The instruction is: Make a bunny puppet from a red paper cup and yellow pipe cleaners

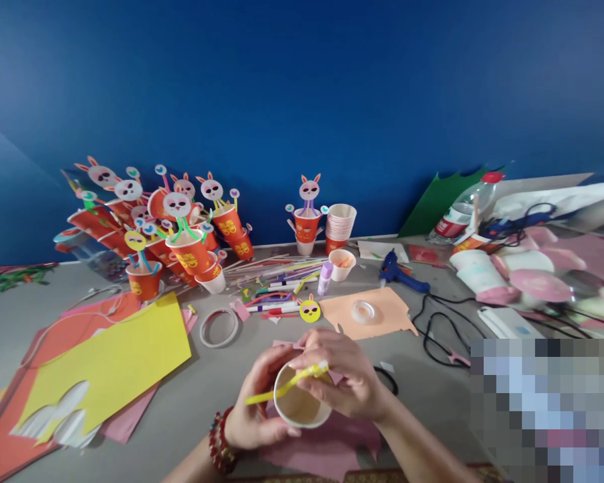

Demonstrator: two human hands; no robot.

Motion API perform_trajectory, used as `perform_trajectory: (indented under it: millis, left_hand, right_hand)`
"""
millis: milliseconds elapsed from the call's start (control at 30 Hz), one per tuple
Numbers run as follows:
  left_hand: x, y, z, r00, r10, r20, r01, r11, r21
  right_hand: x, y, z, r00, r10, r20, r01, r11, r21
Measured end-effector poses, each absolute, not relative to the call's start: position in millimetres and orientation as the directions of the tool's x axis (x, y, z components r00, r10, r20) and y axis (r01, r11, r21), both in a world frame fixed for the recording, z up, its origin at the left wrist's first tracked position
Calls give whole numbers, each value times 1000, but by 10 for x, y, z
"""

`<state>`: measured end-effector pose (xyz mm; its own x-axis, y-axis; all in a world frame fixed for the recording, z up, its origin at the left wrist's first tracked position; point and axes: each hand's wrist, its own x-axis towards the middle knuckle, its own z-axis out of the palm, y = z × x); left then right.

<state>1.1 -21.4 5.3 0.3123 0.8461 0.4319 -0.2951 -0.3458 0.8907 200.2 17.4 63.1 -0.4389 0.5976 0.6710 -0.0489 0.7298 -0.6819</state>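
Observation:
My left hand point(256, 410) is wrapped around the side of a white paper cup point(302, 425), with its open mouth tilted toward me. Across that mouth lies a yellow straw point(284, 389), bent along its length. My right hand point(343, 376) pinches the straw's right end near the cup's far rim, with the fingers partly over the cup. The cup's outside is mostly hidden by my hands. Beneath them is a pink paper sheet point(327, 446). Just beyond my hands lies a yellow rabbit-face cutout point(309, 308).
Finished red cups with rabbit faces point(188, 251) crowd the back left. Yellow paper point(125, 362) lies left, beside a tape roll point(219, 328). A purple glue stick point(325, 279), stacked cups point(340, 225) and a blue glue gun point(401, 274) stand or lie behind. Black cords point(440, 329) run right.

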Motion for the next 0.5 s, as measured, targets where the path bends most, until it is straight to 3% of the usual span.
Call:
perform_trajectory:
  millis: [200, 500]
  left_hand:
    - [10, -233, 58, 302, 847, 438, -298, -353, 887]
    - [6, -241, 99, 311, 863, 399, -267, -324, 908]
  right_hand:
    - [2035, 177, 633, -438, 579, 687, 37, 775, -630]
    - [2022, 170, 608, -419, 584, 695, 24, 772, -635]
